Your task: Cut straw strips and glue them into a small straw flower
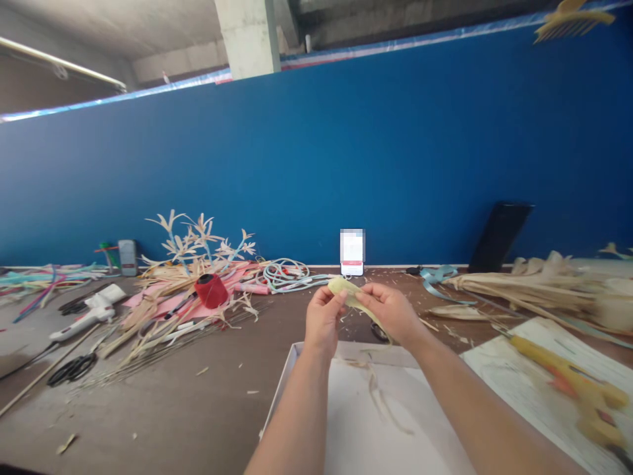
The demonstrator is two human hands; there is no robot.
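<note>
Between my two hands a pale yellow-green strip of corn husk (340,284) is stretched above the far edge of a shallow white tray (291,366). My left hand (321,316) pinches its left part between thumb and fingers. The fingers of my right hand (390,309) are closed on the strip a little to the right, with a loose end hanging below. Thin dry husk shreds (380,396) lie inside the tray under my forearms. A dark ring-shaped thing (378,331), partly hidden by my right hand, sits just beyond the tray.
Rightward lie a yellow glue gun (568,369) on papers and a dry husk bundle (534,290). A phone (352,254) stands against the blue partition (316,165). On the left are husk flowers (180,244), a red thread spool (211,291), black scissors (74,368) and a white glue gun (89,320).
</note>
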